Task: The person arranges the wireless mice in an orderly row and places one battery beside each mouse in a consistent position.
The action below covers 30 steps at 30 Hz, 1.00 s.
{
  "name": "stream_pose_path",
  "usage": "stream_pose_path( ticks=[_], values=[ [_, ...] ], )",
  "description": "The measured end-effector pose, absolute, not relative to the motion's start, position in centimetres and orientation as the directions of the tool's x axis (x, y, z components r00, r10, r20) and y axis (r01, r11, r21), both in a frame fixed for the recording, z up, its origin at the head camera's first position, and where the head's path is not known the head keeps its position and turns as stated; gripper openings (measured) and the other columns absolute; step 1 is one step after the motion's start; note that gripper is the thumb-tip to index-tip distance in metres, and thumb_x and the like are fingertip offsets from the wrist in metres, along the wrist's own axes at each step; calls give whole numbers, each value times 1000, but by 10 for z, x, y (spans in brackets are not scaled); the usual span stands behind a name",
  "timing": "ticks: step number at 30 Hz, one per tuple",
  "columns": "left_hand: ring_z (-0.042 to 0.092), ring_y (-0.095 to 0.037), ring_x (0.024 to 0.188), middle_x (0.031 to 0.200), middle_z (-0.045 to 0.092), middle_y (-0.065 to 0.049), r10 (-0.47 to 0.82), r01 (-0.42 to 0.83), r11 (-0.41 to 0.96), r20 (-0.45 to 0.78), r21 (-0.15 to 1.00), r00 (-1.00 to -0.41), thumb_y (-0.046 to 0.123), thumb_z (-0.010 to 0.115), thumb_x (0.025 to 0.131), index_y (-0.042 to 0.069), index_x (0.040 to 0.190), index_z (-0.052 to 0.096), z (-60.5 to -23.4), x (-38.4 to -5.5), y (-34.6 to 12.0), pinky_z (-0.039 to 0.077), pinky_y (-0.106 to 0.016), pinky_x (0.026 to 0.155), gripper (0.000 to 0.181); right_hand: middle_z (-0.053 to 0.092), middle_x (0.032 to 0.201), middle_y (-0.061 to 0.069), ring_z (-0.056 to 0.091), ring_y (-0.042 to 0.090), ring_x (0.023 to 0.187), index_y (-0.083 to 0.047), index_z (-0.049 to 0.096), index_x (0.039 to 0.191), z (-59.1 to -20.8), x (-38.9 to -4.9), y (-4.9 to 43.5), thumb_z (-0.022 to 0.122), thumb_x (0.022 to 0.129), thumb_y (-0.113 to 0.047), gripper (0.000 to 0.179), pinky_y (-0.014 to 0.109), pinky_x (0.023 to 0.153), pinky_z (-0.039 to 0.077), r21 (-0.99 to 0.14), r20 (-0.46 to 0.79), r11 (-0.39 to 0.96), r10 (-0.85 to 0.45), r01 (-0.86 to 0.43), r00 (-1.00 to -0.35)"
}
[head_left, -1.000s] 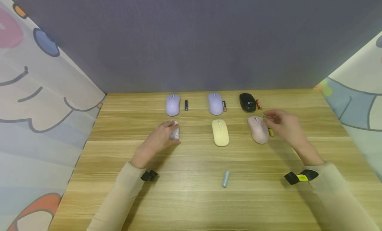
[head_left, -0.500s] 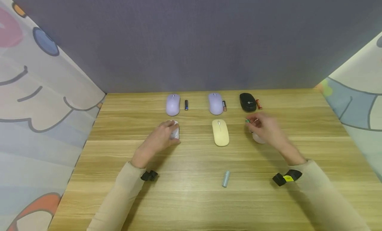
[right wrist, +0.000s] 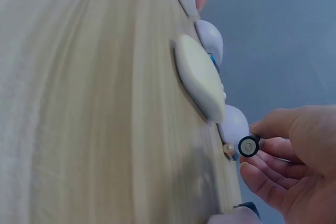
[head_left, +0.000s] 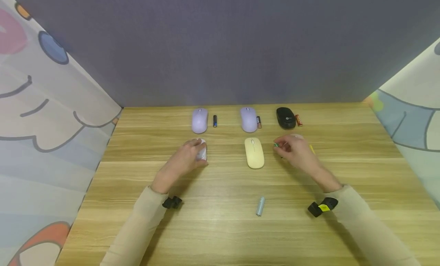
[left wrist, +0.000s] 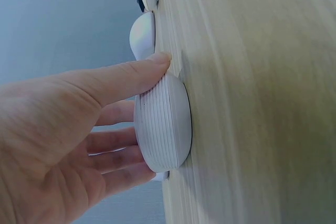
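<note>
My left hand grips a white computer mouse on the table; in the left wrist view the thumb lies on one end of the mouse, with fingers behind its ridged back. My right hand pinches a small battery with a green wrap just above the table, right of a yellow mouse. The battery's round end faces the camera in the right wrist view. Under the right hand, a pinkish mouse is mostly hidden, as is a yellow battery beside it.
At the back stand two lilac mice, one left and one mid-table, and a black mouse. Beside them lie a blue-black battery, a brown-black battery and a red battery. Nearer the front is a grey-blue battery.
My right hand has moved left with the battery, from beyond the pinkish mouse's right side across it toward the yellow mouse. The left hand has stayed on the white mouse.
</note>
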<state>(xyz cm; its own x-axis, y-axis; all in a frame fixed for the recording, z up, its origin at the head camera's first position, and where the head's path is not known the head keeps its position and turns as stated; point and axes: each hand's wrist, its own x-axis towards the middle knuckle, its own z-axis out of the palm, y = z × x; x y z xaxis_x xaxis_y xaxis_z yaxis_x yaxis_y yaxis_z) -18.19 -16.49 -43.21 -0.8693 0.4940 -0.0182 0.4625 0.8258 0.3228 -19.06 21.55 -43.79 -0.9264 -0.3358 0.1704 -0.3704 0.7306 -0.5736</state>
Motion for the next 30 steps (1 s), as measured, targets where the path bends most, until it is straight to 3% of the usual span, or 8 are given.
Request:
stream_pose_path(
  ticks=[12,30],
  values=[
    [52,-50,134,144,53,-35,492,463,827,-12,319,-870,26,85,86,-4,136,61,-433,-182,-165,46,-59,112,63,69,92,10,63,19,81,5,71,114,-452,-192,204,72,95,-5,22,23,67,54,-619,88,718,-339,-318,-937],
    [50,-49,137,145,52,-33,485,452,831,-23,323,-874,28,85,85,-4,137,61,-432,-182,-164,46,-58,112,65,71,91,13,64,21,80,7,71,114,-457,-194,189,71,95,-6,24,29,68,54,-584,19,774,-290,-247,-957]
  ],
)
